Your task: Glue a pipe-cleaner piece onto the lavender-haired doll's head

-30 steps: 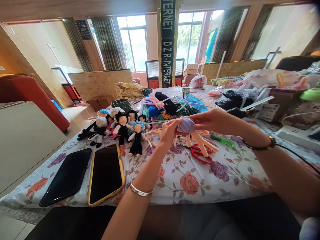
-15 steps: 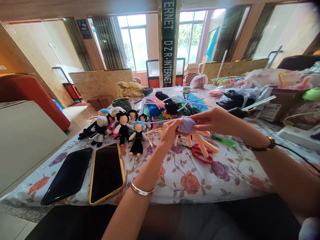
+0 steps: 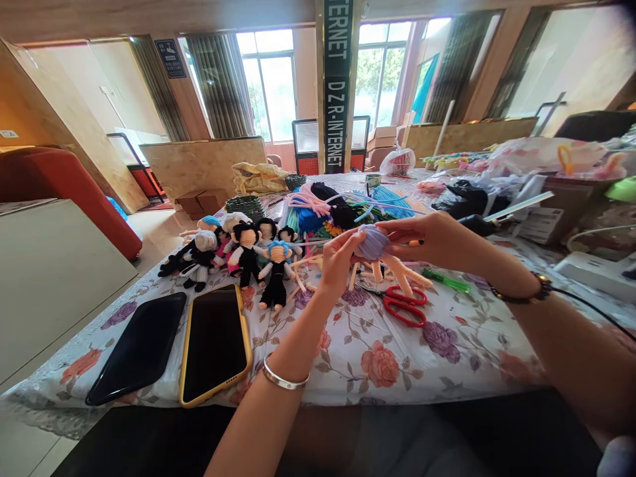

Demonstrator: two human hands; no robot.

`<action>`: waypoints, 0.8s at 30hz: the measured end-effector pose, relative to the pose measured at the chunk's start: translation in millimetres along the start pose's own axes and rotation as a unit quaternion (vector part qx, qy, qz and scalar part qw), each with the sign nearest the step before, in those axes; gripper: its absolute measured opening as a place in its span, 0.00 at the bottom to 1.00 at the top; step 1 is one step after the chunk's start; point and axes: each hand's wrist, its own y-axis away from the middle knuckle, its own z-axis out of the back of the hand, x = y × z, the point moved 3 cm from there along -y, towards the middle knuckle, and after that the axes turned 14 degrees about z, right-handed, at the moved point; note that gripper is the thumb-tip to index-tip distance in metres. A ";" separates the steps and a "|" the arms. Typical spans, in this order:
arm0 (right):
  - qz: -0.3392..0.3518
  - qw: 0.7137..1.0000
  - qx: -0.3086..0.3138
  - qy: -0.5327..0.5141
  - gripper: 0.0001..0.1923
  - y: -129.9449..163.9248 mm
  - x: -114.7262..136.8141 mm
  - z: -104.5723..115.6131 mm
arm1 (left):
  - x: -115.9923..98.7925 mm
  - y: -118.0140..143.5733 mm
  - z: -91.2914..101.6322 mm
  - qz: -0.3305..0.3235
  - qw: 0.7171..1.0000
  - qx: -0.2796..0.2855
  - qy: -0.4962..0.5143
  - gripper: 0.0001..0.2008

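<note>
Both hands have lifted slightly since a moment ago, left hand (image 3: 336, 260) and right hand (image 3: 428, 240) still pinched shut on the doll (image 3: 377, 250) with the lilac head, above the red scissors (image 3: 405, 305)

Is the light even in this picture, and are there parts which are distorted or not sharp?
Head view: the windows are overexposed and white; the floral tablecloth is evenly lit and sharp. The wide lens bends the edges, so the walls lean. The left hand and right hand hold the lilac-headed doll, fairly sharp.
</note>
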 end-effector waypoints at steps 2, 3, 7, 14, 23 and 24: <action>0.020 0.999 -0.032 0.037 0.23 -0.5 3.2 1.7 | -1.6 1.2 -0.6 -0.021 1.000 -0.012 0.002 0.15; 0.035 0.996 -0.051 0.059 0.21 -0.9 5.0 2.4 | -2.3 2.0 -0.8 -0.034 0.999 -0.022 -0.002 0.16; 0.084 0.980 -0.134 0.119 0.16 -3.4 11.6 1.9 | -5.9 7.7 0.9 -0.108 0.989 -0.093 -0.046 0.19; 0.054 0.972 -0.218 0.063 0.09 -4.9 17.6 -12.4 | -10.8 23.3 2.2 -0.227 0.948 -0.170 -0.142 0.19; -0.009 0.962 -0.241 -0.131 0.13 -4.1 20.9 -22.7 | -11.7 28.8 2.3 -0.320 0.900 -0.181 -0.234 0.19; -0.011 0.958 -0.245 -0.151 0.13 -4.3 21.2 -22.9 | -11.9 28.8 2.5 -0.334 0.892 -0.180 -0.245 0.19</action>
